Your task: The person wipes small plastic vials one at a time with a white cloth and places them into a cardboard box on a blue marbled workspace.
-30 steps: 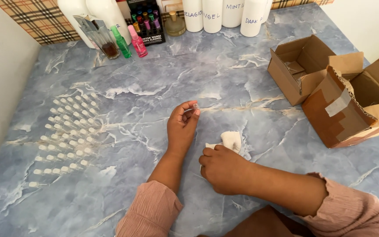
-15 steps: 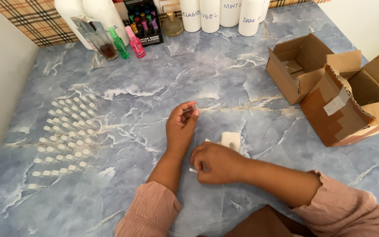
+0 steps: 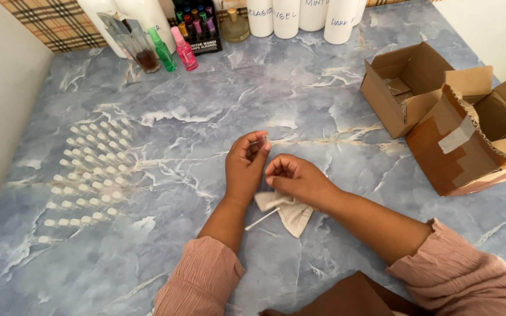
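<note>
My left hand (image 3: 245,165) pinches a tiny clear glass vial (image 3: 263,139) between thumb and fingertips, held just above the marbled blue tabletop (image 3: 300,82). My right hand (image 3: 300,180) sits right beside it, fingers closed on a crumpled white cloth (image 3: 291,212) that hangs below the palm, together with a thin white stick (image 3: 260,220) poking out toward the lower left. The fingertips of both hands nearly touch. To the left, several small clear vials (image 3: 89,169) with white caps stand in neat rows.
Two open cardboard boxes (image 3: 440,111) lie at the right. Along the back stand tall white labelled bottles (image 3: 288,16), a green (image 3: 161,51) and a pink spray bottle (image 3: 184,51), a glass perfume bottle (image 3: 139,50) and a rack of small coloured bottles (image 3: 197,28).
My right hand lifted the white cloth and stick off the table and moved up beside my left hand. The left hand kept the vial almost still.
</note>
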